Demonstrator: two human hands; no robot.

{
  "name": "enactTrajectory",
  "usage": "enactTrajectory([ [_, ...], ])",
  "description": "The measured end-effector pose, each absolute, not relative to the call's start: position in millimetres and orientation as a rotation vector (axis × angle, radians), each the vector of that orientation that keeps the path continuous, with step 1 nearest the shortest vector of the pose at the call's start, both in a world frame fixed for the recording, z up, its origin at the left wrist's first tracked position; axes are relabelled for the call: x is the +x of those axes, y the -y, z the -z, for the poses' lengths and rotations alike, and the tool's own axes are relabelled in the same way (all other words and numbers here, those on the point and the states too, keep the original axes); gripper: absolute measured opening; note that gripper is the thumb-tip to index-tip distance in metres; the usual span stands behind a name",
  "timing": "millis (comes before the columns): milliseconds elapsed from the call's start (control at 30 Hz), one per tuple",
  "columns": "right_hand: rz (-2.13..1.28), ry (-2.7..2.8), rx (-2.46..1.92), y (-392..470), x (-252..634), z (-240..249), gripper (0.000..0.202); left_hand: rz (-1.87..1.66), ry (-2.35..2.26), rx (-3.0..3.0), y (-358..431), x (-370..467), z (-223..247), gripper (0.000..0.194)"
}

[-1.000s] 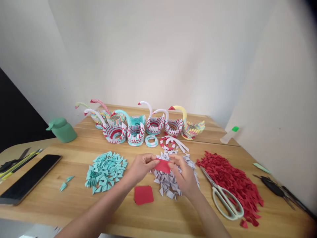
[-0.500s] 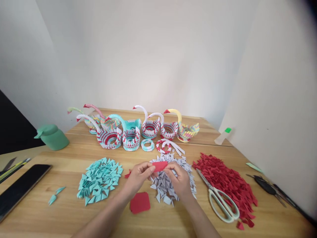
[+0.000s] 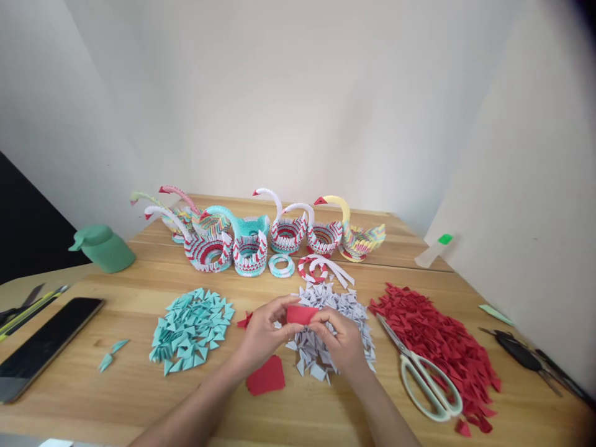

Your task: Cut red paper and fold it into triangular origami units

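Observation:
A small red paper rectangle (image 3: 302, 315) is pinched between both hands above the pale grey pile. My left hand (image 3: 266, 329) grips its left end, thumb below and fingers behind. On its right end, my right hand (image 3: 339, 338) is closed with thumb and forefinger. Below the hands lies a stack of red paper (image 3: 266, 376) on the table. Pale grey folded paper triangles (image 3: 316, 354) spread under and behind the hands. A few red folded pieces (image 3: 244, 320) show just left of my left hand, partly covered by it.
Turquoise triangles (image 3: 193, 329) lie left, red triangles (image 3: 437, 347) right, with scissors (image 3: 421, 375) beside them. Several paper swans (image 3: 250, 251) and paper rings (image 3: 281, 266) stand behind. A phone (image 3: 44, 347) and green container (image 3: 105, 249) are left; a dark-handled tool (image 3: 516, 351) lies far right.
The camera view has shifted slightly. Both hands still hold the red paper rectangle, and the right fingers have come further in over its right end.

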State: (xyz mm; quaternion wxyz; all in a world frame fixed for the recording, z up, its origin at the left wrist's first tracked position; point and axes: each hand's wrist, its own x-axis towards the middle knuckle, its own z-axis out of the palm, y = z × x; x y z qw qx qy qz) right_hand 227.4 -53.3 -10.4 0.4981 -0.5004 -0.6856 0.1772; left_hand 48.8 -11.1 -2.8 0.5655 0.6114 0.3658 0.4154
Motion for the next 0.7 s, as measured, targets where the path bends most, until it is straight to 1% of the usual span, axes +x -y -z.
enactTrajectory([
  [100, -0.453, 1.670, -1.198, 53.2, 227.6, 11.6, 0.011, -0.981, -0.829, 1.358, 10.6, 48.5, 5.3, 0.038],
  [233, -0.445, 1.665, -1.195, 53.2, 225.3, 12.8, 0.019, -1.002, -0.795, 1.257, 10.8, 48.2, 6.4, 0.037],
  [367, -0.434, 1.575, -1.187, 52.8, 223.4, 12.0, 0.003, -1.015, -0.811, 1.290, 12.9, 50.0, 7.4, 0.033],
  [500, -0.459, 1.531, -1.183, 52.5, 223.7, 11.0, 0.008, -1.035, -0.848, 1.403, 14.8, 51.6, 10.3, 0.029],
  [700, -0.471, 1.495, -1.208, 52.8, 224.8, 13.4, 0.010, -1.049, -0.931, 1.615, 15.5, 48.9, 12.9, 0.026],
])
